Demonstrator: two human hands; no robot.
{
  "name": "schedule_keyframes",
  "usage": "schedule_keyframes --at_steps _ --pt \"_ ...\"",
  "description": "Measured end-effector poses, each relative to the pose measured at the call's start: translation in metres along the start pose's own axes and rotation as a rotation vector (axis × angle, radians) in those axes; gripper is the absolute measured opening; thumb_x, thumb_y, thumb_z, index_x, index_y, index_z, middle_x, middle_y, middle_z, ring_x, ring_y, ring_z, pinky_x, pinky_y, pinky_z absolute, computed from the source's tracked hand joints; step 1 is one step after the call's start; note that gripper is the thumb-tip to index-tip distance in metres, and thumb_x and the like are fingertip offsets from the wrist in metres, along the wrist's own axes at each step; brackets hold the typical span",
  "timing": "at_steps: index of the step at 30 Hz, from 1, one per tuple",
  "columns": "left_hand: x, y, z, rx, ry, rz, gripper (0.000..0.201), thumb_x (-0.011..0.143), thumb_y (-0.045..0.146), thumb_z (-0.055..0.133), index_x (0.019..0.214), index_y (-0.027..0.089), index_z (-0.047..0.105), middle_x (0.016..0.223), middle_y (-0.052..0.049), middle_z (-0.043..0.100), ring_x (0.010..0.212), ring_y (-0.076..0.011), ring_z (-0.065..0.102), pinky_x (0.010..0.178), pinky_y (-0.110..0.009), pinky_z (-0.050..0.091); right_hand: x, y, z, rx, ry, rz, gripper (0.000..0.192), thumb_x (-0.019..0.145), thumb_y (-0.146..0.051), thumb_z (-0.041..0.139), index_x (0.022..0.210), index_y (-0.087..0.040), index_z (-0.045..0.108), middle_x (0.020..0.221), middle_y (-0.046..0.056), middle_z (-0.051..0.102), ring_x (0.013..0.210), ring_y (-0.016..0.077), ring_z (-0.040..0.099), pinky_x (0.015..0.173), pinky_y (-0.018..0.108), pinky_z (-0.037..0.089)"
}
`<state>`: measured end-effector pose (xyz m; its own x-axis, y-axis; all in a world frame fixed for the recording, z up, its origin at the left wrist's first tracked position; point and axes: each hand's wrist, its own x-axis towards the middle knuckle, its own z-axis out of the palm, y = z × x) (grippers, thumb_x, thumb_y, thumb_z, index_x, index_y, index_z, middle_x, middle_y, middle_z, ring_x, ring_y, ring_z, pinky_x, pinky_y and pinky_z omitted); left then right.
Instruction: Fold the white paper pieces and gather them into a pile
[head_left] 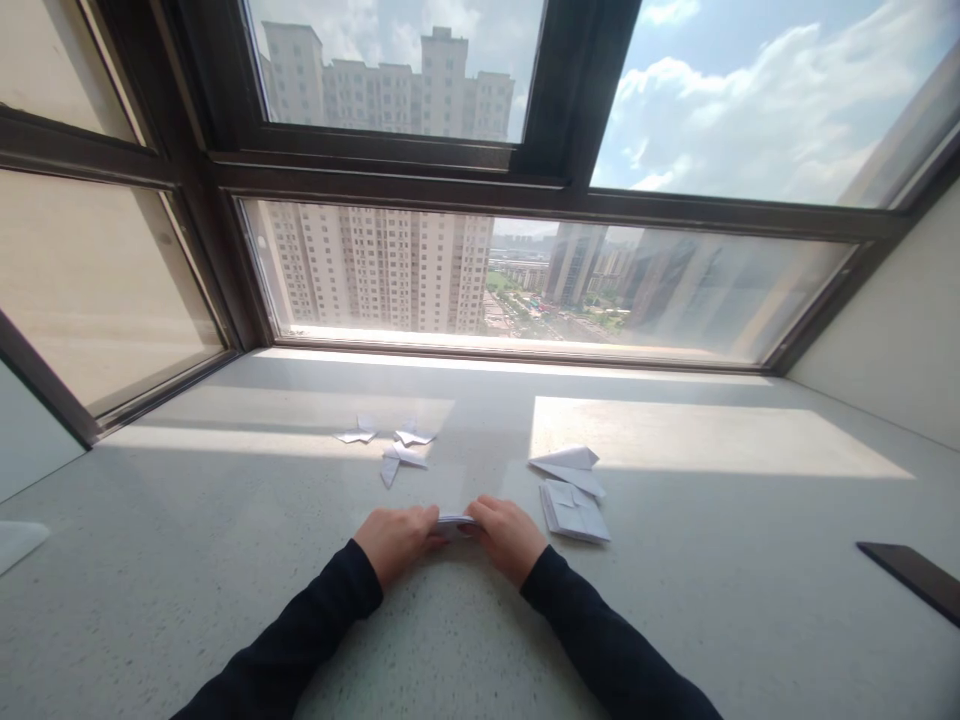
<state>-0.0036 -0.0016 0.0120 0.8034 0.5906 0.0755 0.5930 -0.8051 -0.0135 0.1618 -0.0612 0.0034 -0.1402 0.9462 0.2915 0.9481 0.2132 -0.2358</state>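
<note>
Between my two hands is a small folded piece of white paper (pixel 454 525), low over the pale speckled sill. The fingers of my left hand (pixel 399 541) pinch its left end. My right hand (pixel 508 535) grips the right end, thumb and fingers closed on it. Much of the paper is hidden by the fingers. Just right of my right hand lies a stack of folded white paper (pixel 576 511), with a paper plane (pixel 568 468) touching its far side. Beyond my left hand rest several small folded paper pieces, one of them a V-shaped paper (pixel 400 460).
The stone windowsill (pixel 720 560) carries bright sun patches. Dark window frames (pixel 420 195) border it at the back, with tall buildings outside. A dark flat object (pixel 911 575) lies at the far right, and a whitish object (pixel 19 543) at the left edge.
</note>
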Motion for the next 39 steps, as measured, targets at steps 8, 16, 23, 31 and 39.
schedule_keyframes --at_steps 8,16,23,31,39 --pt "-0.004 0.004 0.004 -0.090 -0.008 0.106 0.041 0.079 0.049 0.024 0.069 0.018 0.049 0.060 -0.003 0.058 0.052 -0.0159 0.054 0.043 -0.021 0.030 -0.034 0.023 -0.024 0.650 -0.310 0.434 0.025 0.060 -0.039 0.057 0.058 -0.015 0.052 0.048 -0.003 0.052 0.043 0.0105 0.050 0.039 0.020 0.038" --pt "0.000 0.008 0.017 -0.184 -0.013 0.024 0.055 0.081 0.047 0.010 0.060 0.018 0.051 0.051 -0.003 0.054 0.048 -0.0141 0.051 0.045 -0.022 0.028 -0.093 0.093 -0.066 0.444 -0.420 0.781 0.027 0.054 -0.042 0.059 0.053 -0.016 0.050 0.043 -0.003 0.049 0.040 0.0112 0.048 0.039 0.022 0.039" --pt "-0.001 0.009 0.016 -0.189 0.008 -0.023 0.048 0.082 0.042 0.016 0.063 0.018 0.053 0.056 -0.003 0.056 0.052 -0.0145 0.051 0.047 -0.022 0.031 -0.088 0.104 -0.070 -0.004 -0.313 0.672 0.021 0.053 -0.033 0.058 0.053 -0.018 0.042 0.057 0.003 0.054 0.056 0.0183 0.054 0.050 0.027 0.040" --pt "0.014 -0.036 0.022 -0.175 0.410 -0.188 0.034 0.079 0.031 0.033 0.107 0.017 0.045 0.117 -0.010 0.044 0.108 -0.0224 0.036 0.086 -0.036 0.030 -0.086 0.090 -0.088 -0.305 -0.036 0.562 0.031 0.056 -0.047 0.056 0.065 -0.018 0.047 0.069 0.006 0.053 0.065 0.0218 0.051 0.054 0.031 0.038" --pt "0.007 -0.011 0.019 -0.469 0.277 -0.116 0.027 0.076 0.019 0.033 0.094 0.014 0.052 0.090 -0.008 0.058 0.083 -0.0166 0.051 0.077 -0.029 0.039 -0.015 -0.012 -0.026 -0.029 -0.001 0.088 0.030 0.071 -0.037 0.047 0.094 -0.019 0.051 0.092 0.008 0.055 0.085 0.0205 0.049 0.073 0.033 0.039"
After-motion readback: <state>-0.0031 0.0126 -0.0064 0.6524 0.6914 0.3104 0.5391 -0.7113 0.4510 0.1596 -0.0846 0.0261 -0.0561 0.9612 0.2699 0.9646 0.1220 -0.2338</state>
